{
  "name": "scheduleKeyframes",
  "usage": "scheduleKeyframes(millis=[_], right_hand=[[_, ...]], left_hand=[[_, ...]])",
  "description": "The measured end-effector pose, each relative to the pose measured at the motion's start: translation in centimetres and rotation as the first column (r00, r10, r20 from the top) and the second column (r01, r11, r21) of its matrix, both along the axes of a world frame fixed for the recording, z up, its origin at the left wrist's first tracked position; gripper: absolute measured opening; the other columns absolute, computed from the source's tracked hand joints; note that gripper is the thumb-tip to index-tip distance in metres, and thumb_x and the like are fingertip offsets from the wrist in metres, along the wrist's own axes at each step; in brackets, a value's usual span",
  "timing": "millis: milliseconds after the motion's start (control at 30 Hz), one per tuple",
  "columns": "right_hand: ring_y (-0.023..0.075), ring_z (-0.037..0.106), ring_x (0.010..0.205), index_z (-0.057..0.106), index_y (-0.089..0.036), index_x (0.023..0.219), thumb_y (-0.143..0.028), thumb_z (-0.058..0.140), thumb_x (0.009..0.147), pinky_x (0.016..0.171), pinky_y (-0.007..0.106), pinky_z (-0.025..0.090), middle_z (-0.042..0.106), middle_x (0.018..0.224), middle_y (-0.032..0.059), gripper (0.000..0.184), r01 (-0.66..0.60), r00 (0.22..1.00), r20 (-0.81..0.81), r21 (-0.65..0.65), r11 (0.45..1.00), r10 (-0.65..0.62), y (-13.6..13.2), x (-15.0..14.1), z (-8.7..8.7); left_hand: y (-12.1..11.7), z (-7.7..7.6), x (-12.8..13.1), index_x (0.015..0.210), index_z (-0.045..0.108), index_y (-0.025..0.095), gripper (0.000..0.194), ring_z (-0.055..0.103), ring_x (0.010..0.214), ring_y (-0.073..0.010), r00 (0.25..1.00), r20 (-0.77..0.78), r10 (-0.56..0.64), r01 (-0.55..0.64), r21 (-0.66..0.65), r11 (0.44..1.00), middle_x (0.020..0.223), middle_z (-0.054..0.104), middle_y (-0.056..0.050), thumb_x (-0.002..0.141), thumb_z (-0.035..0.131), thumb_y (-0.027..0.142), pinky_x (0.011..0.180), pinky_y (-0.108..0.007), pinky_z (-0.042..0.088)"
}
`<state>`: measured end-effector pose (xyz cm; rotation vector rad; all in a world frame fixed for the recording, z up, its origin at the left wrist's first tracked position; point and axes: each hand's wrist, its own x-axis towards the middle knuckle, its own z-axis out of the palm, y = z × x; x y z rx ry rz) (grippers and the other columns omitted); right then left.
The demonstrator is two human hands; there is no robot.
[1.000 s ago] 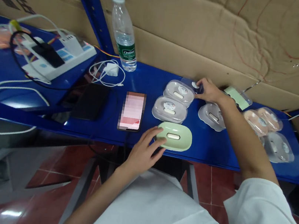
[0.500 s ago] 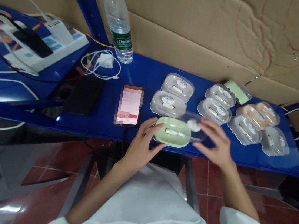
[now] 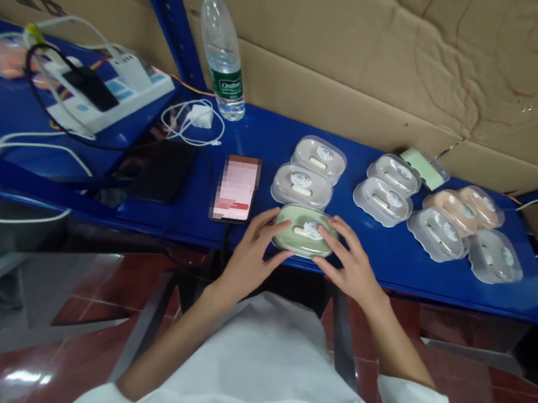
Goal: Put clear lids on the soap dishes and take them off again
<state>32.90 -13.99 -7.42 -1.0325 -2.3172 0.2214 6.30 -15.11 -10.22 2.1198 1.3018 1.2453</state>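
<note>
landing on the green dish (image 3: 288,241), the clear lid (image 3: 306,214) went from off its right side to covering it, left hand (image 3: 252,253) and right hand (image 3: 355,272) gripping its opposite ends at the front of the blue shelf (image 3: 258,136), so the dish was covered, full seating unclear.

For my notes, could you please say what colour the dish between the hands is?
The dish is pale green; the head view shows it best.
</note>
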Motion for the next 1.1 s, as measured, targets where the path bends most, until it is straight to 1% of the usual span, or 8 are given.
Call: scheduleKeyframes(millis=[233,367,500,600,733,900,1000,1100], right_hand=[[0.037,0.045,0.156,0.038,-0.036,0.169,-0.044,0.06,0.107,0.125,0.062,0.044,0.055,0.163,0.011,0.066,0.166,0.977,0.122,0.071,0.984,-0.173,1.9,-2.0,0.2],[0.0378,0.047,0.155,0.038,-0.035,0.168,-0.044,0.055,0.109,0.122,0.063,0.044,0.053,0.164,0.013,0.062,0.239,0.96,0.122,0.106,0.965,-0.251,3.1,-3.3,0.8],[0.037,0.046,0.156,0.033,-0.035,0.17,-0.046,0.055,0.108,0.123,0.062,0.044,0.048,0.167,0.0134,0.067,0.298,0.948,0.082,0.103,0.949,-0.306,2.8,-2.6,1.1],[0.0357,0.052,0.15,0.044,-0.033,0.165,-0.044,0.057,0.108,0.12,0.06,0.046,0.055,0.16,0.0137,0.059,0.405,0.911,0.028,0.127,0.905,-0.411,1.5,0.2,1.1],[0.0347,0.06,0.139,0.063,-0.028,0.147,-0.041,0.059,0.106,0.117,0.057,0.048,0.064,0.147,0.0139,0.044,0.57,0.818,-0.041,0.19,0.799,-0.573,-0.1,7.0,1.3],[0.0415,0.05,0.147,0.061,-0.023,0.15,-0.053,0.055,0.104,0.118,0.064,0.041,0.058,0.156,0.019,0.055,0.77,0.593,0.076,0.237,0.592,-0.802,-0.3,14.8,1.0],[0.0434,0.047,0.15,0.056,-0.018,0.154,-0.057,0.052,0.103,0.119,0.068,0.036,0.055,0.159,0.0226,0.064,0.814,0.52,0.118,0.232,0.532,-0.846,-0.3,16.0,-0.2],[0.0403,0.056,0.141,0.063,-0.017,0.143,-0.059,0.054,0.102,0.117,0.063,0.038,0.064,0.147,0.0217,0.059,0.825,0.527,0.03,0.224,0.519,-0.849,-0.5,15.5,-1.4]], left_hand=[[0.6,0.7,1.7,0.158,0.047,0.026,0.053,0.041,0.159,-0.0372,0.984,-0.105,0.145,-0.142,0.038,0.989,0.172,0.031,-0.021,0.107,0.06,0.022,0.12,-0.057,0.051],[0.9,1.2,2.5,0.152,0.056,0.025,0.047,0.044,0.155,-0.0392,0.955,-0.251,0.159,-0.13,0.128,0.983,0.166,0.042,-0.021,0.105,0.06,0.019,0.121,-0.062,0.047],[1.5,1.7,2.6,0.156,0.054,0.026,0.053,0.053,0.148,-0.0408,0.933,-0.305,0.192,-0.162,0.121,0.979,0.162,0.051,-0.02,0.105,0.064,0.026,0.117,-0.061,0.05],[2.3,1.8,2.8,0.161,0.05,0.024,0.058,0.052,0.149,-0.0451,0.918,-0.317,0.238,-0.222,0.086,0.971,0.167,0.045,-0.022,0.104,0.064,0.031,0.115,-0.064,0.051],[2.6,1.2,3.1,0.168,0.038,0.02,0.073,0.039,0.157,-0.0507,0.921,-0.307,0.24,-0.229,0.073,0.971,0.174,0.029,-0.029,0.104,0.067,0.036,0.116,-0.071,0.046],[2.4,0.6,2.9,0.157,0.055,0.024,0.053,0.039,0.158,-0.0462,0.937,-0.272,0.217,-0.18,0.157,0.971,0.172,0.034,-0.024,0.104,0.064,0.026,0.121,-0.069,0.043],[2.3,0.6,2.8,0.153,0.059,0.026,0.05,0.043,0.155,-0.044,0.94,-0.28,0.197,-0.153,0.169,0.974,0.169,0.04,-0.02,0.103,0.064,0.023,0.121,-0.067,0.044],[2.2,0.7,2.8,0.156,0.055,0.027,0.054,0.04,0.158,-0.0447,0.941,-0.28,0.189,-0.149,0.157,0.976,0.172,0.038,-0.019,0.103,0.063,0.022,0.122,-0.068,0.043]])
